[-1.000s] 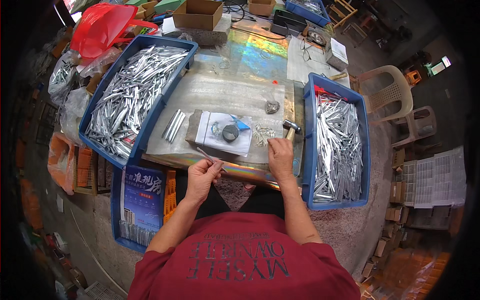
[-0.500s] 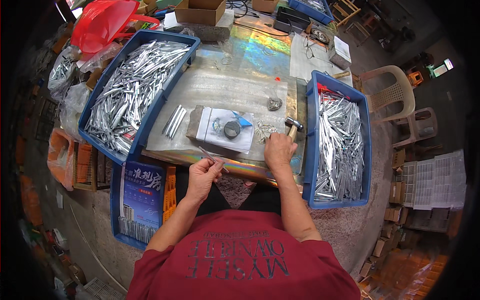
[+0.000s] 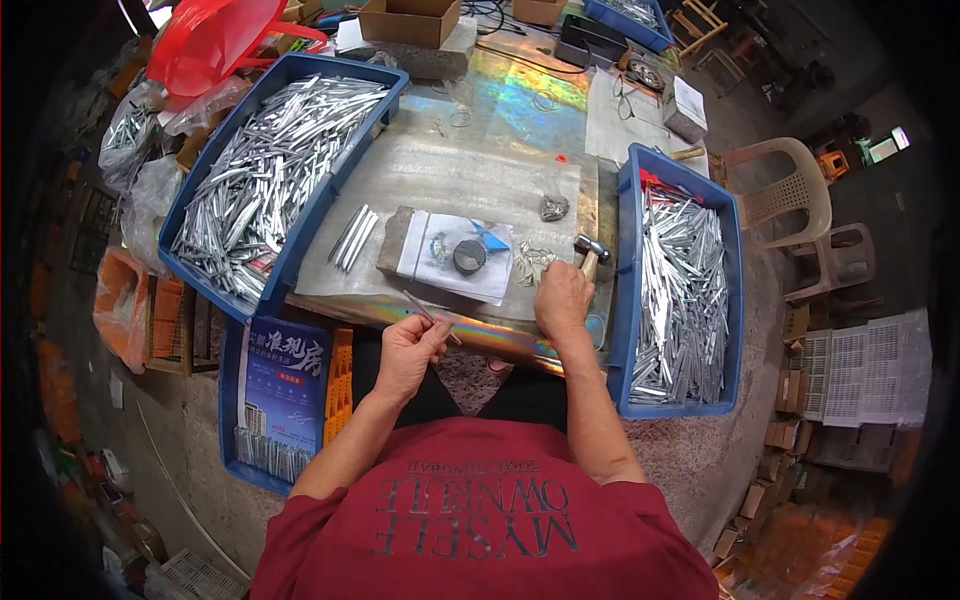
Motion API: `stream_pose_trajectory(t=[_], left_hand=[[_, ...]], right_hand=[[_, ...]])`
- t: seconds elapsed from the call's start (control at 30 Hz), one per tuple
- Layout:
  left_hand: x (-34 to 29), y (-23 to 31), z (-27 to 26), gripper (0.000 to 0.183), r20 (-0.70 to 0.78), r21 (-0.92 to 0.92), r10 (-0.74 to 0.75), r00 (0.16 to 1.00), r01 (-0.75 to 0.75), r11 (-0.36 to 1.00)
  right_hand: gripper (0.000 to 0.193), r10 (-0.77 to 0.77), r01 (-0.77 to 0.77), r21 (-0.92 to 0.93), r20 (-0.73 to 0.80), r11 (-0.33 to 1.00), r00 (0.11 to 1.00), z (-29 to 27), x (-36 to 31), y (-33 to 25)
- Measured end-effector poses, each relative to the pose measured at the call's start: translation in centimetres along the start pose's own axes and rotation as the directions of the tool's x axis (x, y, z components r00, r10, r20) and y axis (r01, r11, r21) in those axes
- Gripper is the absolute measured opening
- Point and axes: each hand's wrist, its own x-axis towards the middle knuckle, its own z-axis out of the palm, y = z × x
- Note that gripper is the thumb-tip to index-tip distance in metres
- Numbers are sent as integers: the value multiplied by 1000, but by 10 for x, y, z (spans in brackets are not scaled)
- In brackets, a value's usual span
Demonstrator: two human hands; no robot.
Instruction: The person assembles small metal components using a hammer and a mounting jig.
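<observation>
A slim metal strip is pinched in my left hand, just off the table's front edge. My right hand rests on the table with its fingers curled down beside a little heap of small metal pieces; its fingertips are hidden. Close by lies a hammer, its handle running down beside that hand. Between the hands and slightly beyond them, a block topped with white paper carries a dark round cup and a blue piece. Several loose metal strips lie left of the block.
Blue bins heaped with metal strips stand left and right. A lower blue bin sits at the left. A small clear bag lies beyond the heap. Beyond the right bin stands a plastic chair.
The whole view has shifted slightly. My left hand still grips the strip, and my right hand stays by the small pieces with little movement.
</observation>
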Motion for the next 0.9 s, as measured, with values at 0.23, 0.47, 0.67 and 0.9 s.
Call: stream_pose_trajectory(t=[0.23, 0.47, 0.67, 0.9], left_hand=[[2, 1, 3, 13, 21, -39, -10, 1000, 10, 999], [10, 10, 17, 13, 51, -91, -36, 998, 40, 995], [17, 11, 30, 13, 107, -124, -31, 994, 44, 991], [19, 15, 37, 15, 78, -290, -50, 996, 71, 955]], right_hand=[[11, 20, 68, 438, -193, 896, 981, -1, -4, 12], [11, 35, -116, 983, 112, 142, 993, -24, -23, -1], [16, -103, -190, 982, 187, -17, 977, -35, -37, -13], [22, -184, -217, 974, 202, -66, 962, -44, -53, -37]])
